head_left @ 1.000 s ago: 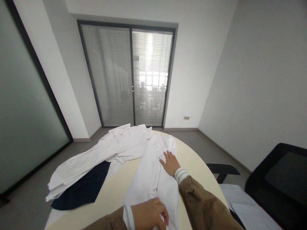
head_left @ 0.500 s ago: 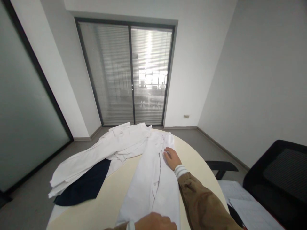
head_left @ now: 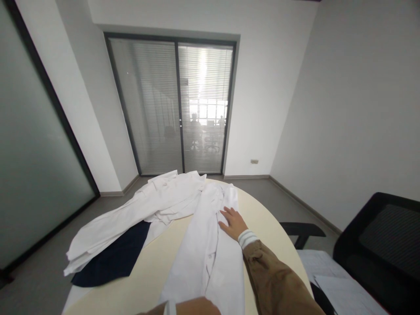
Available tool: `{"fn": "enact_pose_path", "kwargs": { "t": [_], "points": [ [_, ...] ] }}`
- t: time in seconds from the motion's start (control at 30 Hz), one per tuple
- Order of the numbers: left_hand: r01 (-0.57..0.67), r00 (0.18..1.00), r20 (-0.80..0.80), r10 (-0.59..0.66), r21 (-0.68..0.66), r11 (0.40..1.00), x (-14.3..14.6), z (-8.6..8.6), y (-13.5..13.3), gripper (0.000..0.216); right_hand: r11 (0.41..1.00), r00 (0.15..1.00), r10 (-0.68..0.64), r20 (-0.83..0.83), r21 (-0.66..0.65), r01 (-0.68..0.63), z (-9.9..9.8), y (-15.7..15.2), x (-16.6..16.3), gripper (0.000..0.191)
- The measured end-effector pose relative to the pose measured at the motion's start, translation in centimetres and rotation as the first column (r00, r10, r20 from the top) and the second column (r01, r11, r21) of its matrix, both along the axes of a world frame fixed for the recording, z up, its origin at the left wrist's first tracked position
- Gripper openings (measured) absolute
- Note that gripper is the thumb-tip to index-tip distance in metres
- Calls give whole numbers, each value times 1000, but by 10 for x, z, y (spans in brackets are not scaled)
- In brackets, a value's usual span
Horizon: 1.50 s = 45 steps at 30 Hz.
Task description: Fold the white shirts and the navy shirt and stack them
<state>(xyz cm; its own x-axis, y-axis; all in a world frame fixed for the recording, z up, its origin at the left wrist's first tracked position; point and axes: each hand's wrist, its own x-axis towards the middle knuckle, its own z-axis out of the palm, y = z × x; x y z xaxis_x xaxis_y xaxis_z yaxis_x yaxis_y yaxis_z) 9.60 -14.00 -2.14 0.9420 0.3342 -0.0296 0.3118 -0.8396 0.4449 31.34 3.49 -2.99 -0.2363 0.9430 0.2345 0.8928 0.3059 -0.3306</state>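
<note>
A white buttoned shirt (head_left: 193,249) lies lengthwise on the round table, folded into a long strip with its button edge running down the middle. My right hand (head_left: 233,224) rests on the right side of this shirt, fingers spread over the cloth near its far end. At the bottom edge of the view, my left hand (head_left: 198,306) is over the shirt's near end. Its fingers are cut off by the frame, so their hold is hidden. To the left lies a pile of white clothes (head_left: 131,210), with a dark navy cloth (head_left: 114,258) partly under it.
The cream round table (head_left: 157,253) has its curved edge on the right. Beside it stands a black mesh office chair (head_left: 383,236) with an armrest (head_left: 303,228) close to the table. Papers (head_left: 334,280) lie on the seat. Glass doors with blinds (head_left: 173,109) stand beyond.
My right hand has slid slightly towards me over the shirt, its fingers more spread. My left hand has moved down and left, its fingers leaving the view. The camera has tilted up a little.
</note>
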Motion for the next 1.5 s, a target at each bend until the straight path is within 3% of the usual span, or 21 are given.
{"fn": "enact_pose_path", "kwargs": {
  "t": [0.07, 0.17, 0.27, 0.33, 0.4, 0.47, 0.57, 0.73, 0.87, 0.97, 1.07, 1.23, 1.3, 1.4, 1.5],
  "points": [
    [-22, 998, 50, 24, -42, 999, -12, 34, 10, 8, 998, 998, -21, 65, -60, 25, 2, -3, -4, 66],
    [-364, 931, 76, 358, 99, 926, -33, 65, 28, 51, 993, 989, -69, 134, -86, 81, 2, -7, -12, 73],
    [-500, 855, -70, 514, 155, 852, -46, 54, 40, 82, 994, 987, -52, 150, -84, 65, -1, -11, -21, 80],
    [-510, 846, -61, 530, 197, 837, -47, 34, 39, 82, 991, 988, -62, 143, -107, 78, -4, -13, -26, 83],
    [-499, 852, -49, 522, 229, 836, -46, 19, 35, 86, 984, 985, -104, 141, -129, 122, -7, -16, -30, 86],
    [-477, 862, -63, 503, 234, 847, -45, 15, 30, 94, 978, 980, -137, 141, -136, 157, -8, -18, -34, 88],
    [-469, 867, -80, 491, 200, 860, -43, 25, 27, 100, 982, 985, -140, 101, -112, 151, -2, -18, -37, 81],
    [-537, 842, -5, 540, 94, 838, -35, 42, 35, 67, 996, 997, -56, -47, -74, 52, 17, -6, -24, 49],
    [-436, 895, -57, 443, 107, 893, -32, 38, 43, 85, 999, 995, 1, -104, -47, -6, 22, 3, -7, 46],
    [-365, 923, -93, 372, 91, 927, -38, 36, 43, 80, 999, 996, 21, -84, -35, -24, 23, 5, 1, 44],
    [-329, 940, -88, 331, 33, 944, -46, 47, 39, 75, 995, 991, 86, -103, -32, -90, 30, 2, 4, 38],
    [-368, 929, -18, 369, 25, 929, -40, 77, 44, 33, 980, 964, 132, -229, -116, -162, 36, -1, 1, 26],
    [-346, 938, 36, 345, 69, 936, -35, 77, 53, 42, 971, 937, 149, -317, -134, -200, 31, 0, 0, 28],
    [-257, 966, 46, 253, 129, 958, -31, 61, 66, 74, 993, 907, 69, -415, -55, -101, 21, 9, 8, 32],
    [-230, 973, 2, 231, 107, 967, -34, 40, 71, 78, 977, 868, -119, -482, 98, 188, 13, 25, 26, 36]
  ]
}}
